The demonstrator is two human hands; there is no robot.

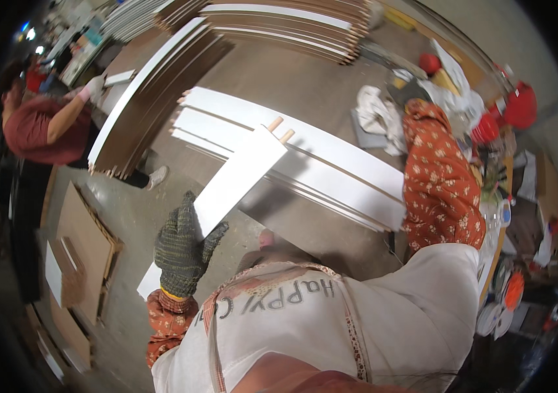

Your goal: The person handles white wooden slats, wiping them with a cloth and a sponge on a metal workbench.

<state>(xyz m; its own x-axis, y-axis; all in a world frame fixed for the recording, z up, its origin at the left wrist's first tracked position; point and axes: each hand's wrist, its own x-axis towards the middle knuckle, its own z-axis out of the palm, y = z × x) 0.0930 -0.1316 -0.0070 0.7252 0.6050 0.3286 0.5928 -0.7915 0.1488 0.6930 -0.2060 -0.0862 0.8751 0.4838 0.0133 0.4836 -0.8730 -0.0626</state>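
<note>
My left hand, in a dark grey-green knit glove, is closed around a long white board. The board slants up and away from me, and two wooden dowels stick out of its far end. Below that end lies a stack of similar white boards on the brown table, with dowels showing at its left end. My right arm, in an orange floral sleeve, stretches to the table's far right. There my right hand, in a dark glove, is beside a crumpled white cloth; its fingers are largely hidden.
More stacked boards stand at the left table edge, and others lie at the back. A co-worker in a dark red shirt is at the left. Cardboard sheets lie on the floor. Red containers and clutter line the right side.
</note>
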